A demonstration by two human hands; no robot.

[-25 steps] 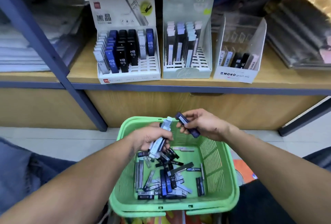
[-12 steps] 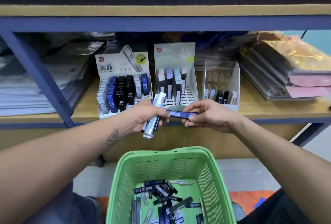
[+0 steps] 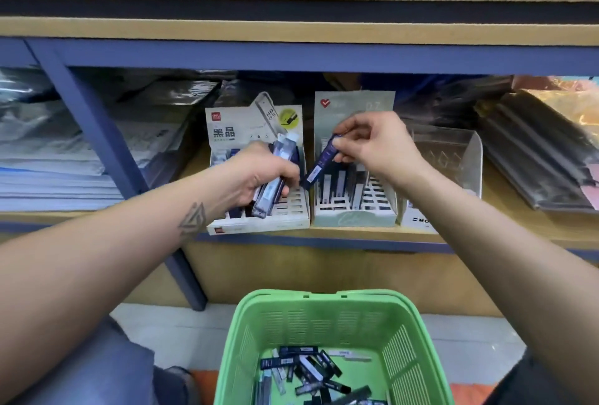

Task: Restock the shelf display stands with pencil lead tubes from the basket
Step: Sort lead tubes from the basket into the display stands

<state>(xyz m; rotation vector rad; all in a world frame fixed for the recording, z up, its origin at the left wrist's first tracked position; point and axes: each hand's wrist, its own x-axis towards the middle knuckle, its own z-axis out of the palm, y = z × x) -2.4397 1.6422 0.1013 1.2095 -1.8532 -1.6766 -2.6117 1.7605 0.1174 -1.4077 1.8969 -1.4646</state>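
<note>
Your right hand (image 3: 377,145) pinches one dark blue lead tube (image 3: 321,162) by its upper end between thumb and fingertips; the tube hangs tilted, its lower end pointing down and left toward the gap between the white display stand (image 3: 259,174) and the pale green display stand (image 3: 355,174). Your left hand (image 3: 259,174) is closed around a bundle of lead tubes (image 3: 275,178), their pale caps sticking up past your thumb and their lower ends over the white stand's slotted tray; how many are in the bundle cannot be told. Both arms reach forward, wrists raised to shelf (image 3: 486,229) height, the two hands near each other but apart. Three stands sit side by side on the shelf: white, pale green, and a clear display stand (image 3: 450,161) on the right. Below, one green basket (image 3: 324,307) holds a loose heap of more tubes (image 3: 304,369), too jumbled to count.
</note>
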